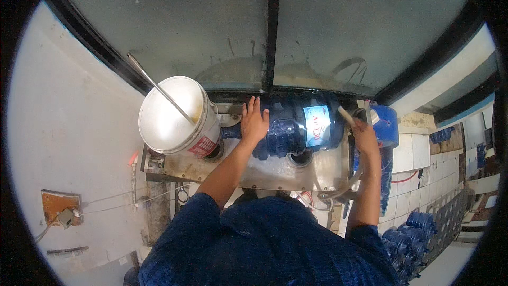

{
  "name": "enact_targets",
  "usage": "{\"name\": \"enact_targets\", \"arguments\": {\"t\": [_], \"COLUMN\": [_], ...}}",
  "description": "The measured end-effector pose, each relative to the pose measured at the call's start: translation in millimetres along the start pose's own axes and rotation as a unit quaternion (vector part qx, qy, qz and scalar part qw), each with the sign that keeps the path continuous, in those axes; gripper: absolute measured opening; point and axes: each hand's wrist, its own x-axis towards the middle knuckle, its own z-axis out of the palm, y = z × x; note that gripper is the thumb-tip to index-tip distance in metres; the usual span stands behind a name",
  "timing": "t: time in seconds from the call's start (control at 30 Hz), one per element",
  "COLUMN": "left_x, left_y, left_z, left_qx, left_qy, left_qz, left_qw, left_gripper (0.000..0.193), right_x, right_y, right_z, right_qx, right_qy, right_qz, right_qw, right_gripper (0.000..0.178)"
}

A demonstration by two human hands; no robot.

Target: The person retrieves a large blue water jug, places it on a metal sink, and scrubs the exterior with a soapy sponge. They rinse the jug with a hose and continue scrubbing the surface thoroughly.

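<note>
A large blue water jug (280,127) lies on its side on a metal counter (243,172), its neck to the left and a pale label round its right part. My left hand (255,122) rests on the jug near its neck, fingers stretched out and pressed flat. Past the jug's base, my right hand (365,135) is closed round a pale hose (346,116). The hose end sticks out beside the base, and a pale length of tube hangs below the hand. Whether the end touches the jug, I cannot tell.
Left of the jug stands a white bucket (211,127) with a long metal rod (159,87) leaning in it. A dark round opening (301,159) shows in the counter. A blue container (386,126) is at the right; several blue jugs (410,243) stand lower right. Glass panels rise behind.
</note>
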Motion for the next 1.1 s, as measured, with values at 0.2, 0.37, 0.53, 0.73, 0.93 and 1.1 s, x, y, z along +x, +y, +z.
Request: {"name": "enact_targets", "arguments": {"t": [0.2, 0.37, 0.53, 0.73, 0.93, 1.1], "left_x": [2.1, -1.0, 0.1, 4.1, 8.6, 8.2], "left_y": [2.5, 7.2, 4.3, 0.7, -5.9, -26.2], "left_z": [3.5, 1.9, 0.3, 6.2, 5.8, -4.9], "left_qx": [-0.002, -0.005, -0.007, 0.007, 0.074, -0.034], "left_qy": [0.008, 0.003, 0.003, 0.009, -0.018, -0.059], "left_qz": [0.006, 0.004, -0.005, 0.021, 0.066, 0.161], "left_qw": [1.0, 1.0, 1.0, 1.0, 0.995, 0.985], "left_gripper": [0.06, 0.06, 0.06, 0.06, 0.06, 0.067], "right_x": [73.9, 55.8, -30.6, -66.5, -55.0, -71.9], "right_y": [-7.2, 10.0, 35.4, 9.8, -97.5, -165.6], "right_z": [12.4, 2.0, -9.2, -1.6, 40.4, 83.3], "right_qx": [-0.022, 0.037, -0.011, 0.003, 0.022, -0.017], "right_qy": [0.017, -0.006, 0.001, 0.0, -0.062, -0.194], "right_qz": [-0.086, -0.001, -0.042, -0.042, -0.138, -0.161], "right_qw": [0.996, 0.999, 0.999, 0.999, 0.988, 0.968], "right_gripper": [0.035, 0.039, 0.036, 0.036, 0.036, 0.036]}}
